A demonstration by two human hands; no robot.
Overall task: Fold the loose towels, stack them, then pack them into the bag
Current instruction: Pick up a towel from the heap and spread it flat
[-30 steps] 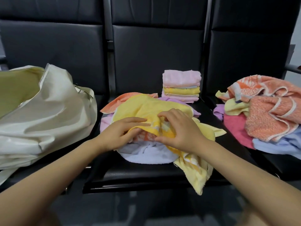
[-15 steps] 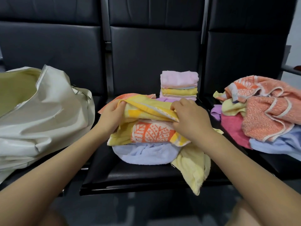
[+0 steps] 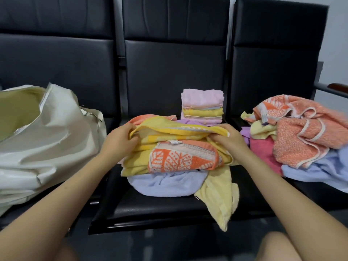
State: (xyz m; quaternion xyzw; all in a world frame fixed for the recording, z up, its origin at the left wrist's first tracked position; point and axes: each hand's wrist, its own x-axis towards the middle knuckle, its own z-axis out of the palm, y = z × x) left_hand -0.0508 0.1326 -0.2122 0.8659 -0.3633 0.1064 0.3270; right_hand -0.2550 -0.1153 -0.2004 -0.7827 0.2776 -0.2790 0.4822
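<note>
Both hands were closed on the same yellow towel (image 3: 180, 129), one at each end of its raised fold. The left hand (image 3: 120, 142) had its fingers curled over the towel's left end, thumb tucked underneath, pinching the layers together. The right hand (image 3: 228, 138) gripped the right end the same way, knuckles up and fingers bent down into the cloth. The hands were well apart, with the fold stretched between them above the middle seat (image 3: 150, 210) of a row of black padded chairs.

Under the lifted fold lay an orange towel with a white leaf pattern (image 3: 180, 159), a small white label showing at its top edge. Below that, a pale blue towel (image 3: 165, 183) bulged toward the seat's front edge, and a loose pale yellow towel (image 3: 218, 200) hung over the front right corner (its frayed end dangling past the edge).

At the back of the same seat, against the backrest, stood a neat stack of folded towels (image 3: 202, 107), pink on top, yellow in the middle, pink beneath. The right-hand seat carried a heap of unfolded towels (image 3: 301, 136) in orange, pink, yellow and blue. On the left-hand seat sat a cream bag (image 3: 49, 140), its zipped mouth gaping and an olive lining visible inside.
</note>
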